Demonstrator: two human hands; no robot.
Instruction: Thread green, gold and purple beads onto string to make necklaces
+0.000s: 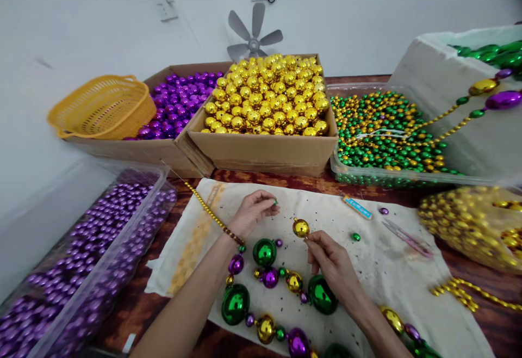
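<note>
White wall (122, 20) behind, dark wood worktop (460, 246) below. Cardboard box (261, 151) is heaped with gold balls past its rim; a bump could roll some down. Cloth (379, 271) is wrinkled, so a tug would likely shift whatever's lying on it. Bead strand (266, 329) curves across it near the forearms; a sleeve-height sweep could drag it. Gold bead string (212, 214) passes at the left wrist, snag risk if that arm pulls back.

Left hand (253, 211): grip nearly closed, fingertips on a tiny green bead (275, 202). Small and slick, easy to drop. Right hand (330, 260): grip closed, thumb and finger pinching the gold ball (300, 228) at its edge, just above the cloth. Edge hold, so it may twist or slip. Scissors (408, 238) lie right of that hand; a wide reach might catch them.

Can't see: strand's lower run, cut off by the frame; big green ball (322, 294), partly behind the right hand; any thread at the gold ball, too fine to tell.
</note>
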